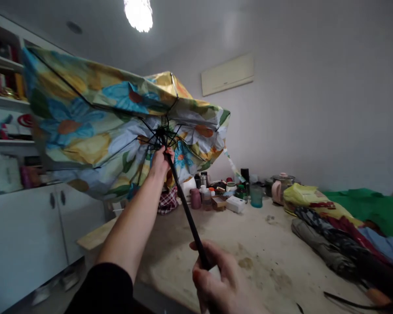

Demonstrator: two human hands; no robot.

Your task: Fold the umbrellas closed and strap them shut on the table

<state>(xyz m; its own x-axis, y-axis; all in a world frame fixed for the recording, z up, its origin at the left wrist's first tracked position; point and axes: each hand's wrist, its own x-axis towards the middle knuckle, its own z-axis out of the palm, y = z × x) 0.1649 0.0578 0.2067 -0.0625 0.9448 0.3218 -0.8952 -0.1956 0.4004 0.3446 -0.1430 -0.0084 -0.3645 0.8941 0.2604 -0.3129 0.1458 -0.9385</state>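
A floral umbrella (81,131) in yellow, blue, white and green is partly spread in front of me, its underside and dark ribs facing me. Its canopy is slack and creased, and a strap (232,165) dangles from the right edge. My left hand (163,159) is closed around the black shaft (187,209) just below the hub where the ribs meet. Lower down, my right hand (218,279) grips the handle end, where a small white part shows between the fingers. The shaft slants from lower right to upper left.
Behind the umbrella, the table (222,244) carries bottles, a white box (236,204), a teal cup (256,196) and a glass kettle (281,187). Folded umbrellas or cloths (327,244) and a yellow bag (303,196) lie at right. White cabinets (22,235) stand left.
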